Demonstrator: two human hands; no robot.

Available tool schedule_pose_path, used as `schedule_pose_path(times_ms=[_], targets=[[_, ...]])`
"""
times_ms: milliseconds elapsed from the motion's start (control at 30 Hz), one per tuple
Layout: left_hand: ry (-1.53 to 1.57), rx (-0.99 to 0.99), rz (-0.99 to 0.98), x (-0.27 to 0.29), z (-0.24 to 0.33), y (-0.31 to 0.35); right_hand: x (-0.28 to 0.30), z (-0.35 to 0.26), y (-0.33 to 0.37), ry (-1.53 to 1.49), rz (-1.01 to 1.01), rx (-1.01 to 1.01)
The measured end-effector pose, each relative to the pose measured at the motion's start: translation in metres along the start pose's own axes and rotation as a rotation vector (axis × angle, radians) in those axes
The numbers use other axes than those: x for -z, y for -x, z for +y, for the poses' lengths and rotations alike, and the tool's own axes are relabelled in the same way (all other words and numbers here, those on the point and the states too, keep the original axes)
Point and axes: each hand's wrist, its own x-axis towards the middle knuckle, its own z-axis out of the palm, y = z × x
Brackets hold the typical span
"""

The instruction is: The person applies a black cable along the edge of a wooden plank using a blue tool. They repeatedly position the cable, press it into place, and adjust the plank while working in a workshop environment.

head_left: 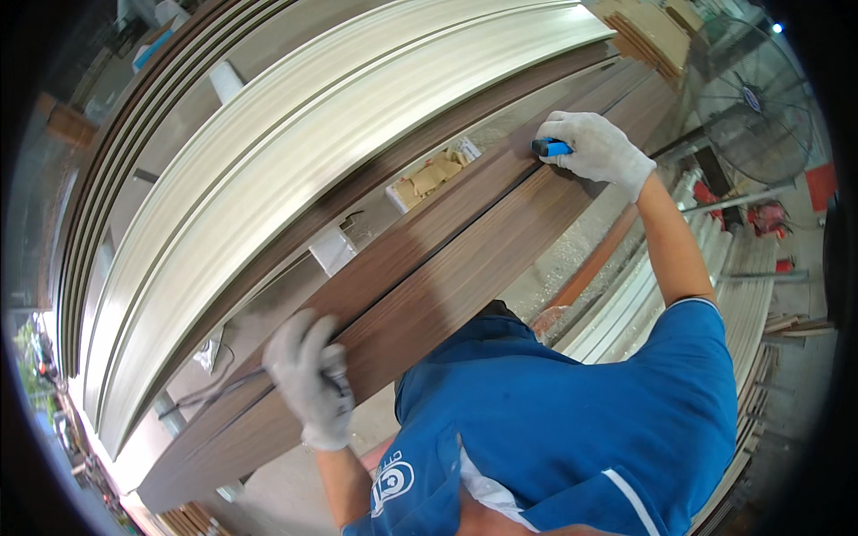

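Note:
A long brown wood-grain board (465, 277) runs diagonally below me, with a dark groove along its middle. My right hand (594, 150), in a white glove, is closed around a blue and black utility knife (552, 147) above the groove at the board's far right part. Toward the near left, my left hand (313, 380), also gloved and slightly blurred, curls over the groove. A thin black strip (214, 390) leads from its fingers off to the left, loose above the board. The fingers' exact hold on the strip is partly hidden.
Cream-coloured long panels (331, 125) lie beyond the board, with dark brown profiles (116, 161) farther left. A cardboard-filled box (433, 179) sits between them. At the right stand a large fan (751, 98) and stacked pale lengths (626, 295).

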Motion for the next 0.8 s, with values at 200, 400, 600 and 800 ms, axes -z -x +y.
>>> schedule_pose_path(times_ms=[200,400,600,800], targets=[[0.293,0.230,-0.213,-0.105,0.129,-0.082,0.016,0.040,-0.017,-0.076,-0.162,0.268],[0.344,0.255,-0.265,-0.166,0.164,-0.144,0.018,0.081,-0.025,-0.154,-0.159,0.429],[0.267,0.326,-0.359,-0.183,0.166,-0.157,0.004,0.078,-0.053,-0.187,-0.244,0.637],[0.266,0.228,-0.486,-0.164,0.173,-0.145,0.005,0.066,-0.051,-0.098,-0.315,0.776]])
